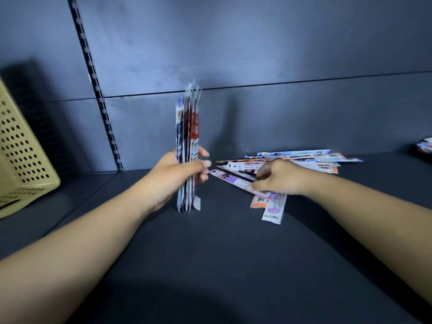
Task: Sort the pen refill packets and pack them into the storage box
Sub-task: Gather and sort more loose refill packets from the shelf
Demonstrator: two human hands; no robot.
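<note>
Packets (292,160) lay fanned right of the upright bundle (188,136) gripped by the left hand (177,174); the right hand (273,178), nearer, pinched a purple packet (230,178) lying crosswise.

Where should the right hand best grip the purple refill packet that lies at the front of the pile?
Probably at the near end of the purple packet, coming from above with a pinch across its narrow width. It lies flat on the shelf, the right hand already rests there, and its far end seems partly overlapped by the pile.
</note>
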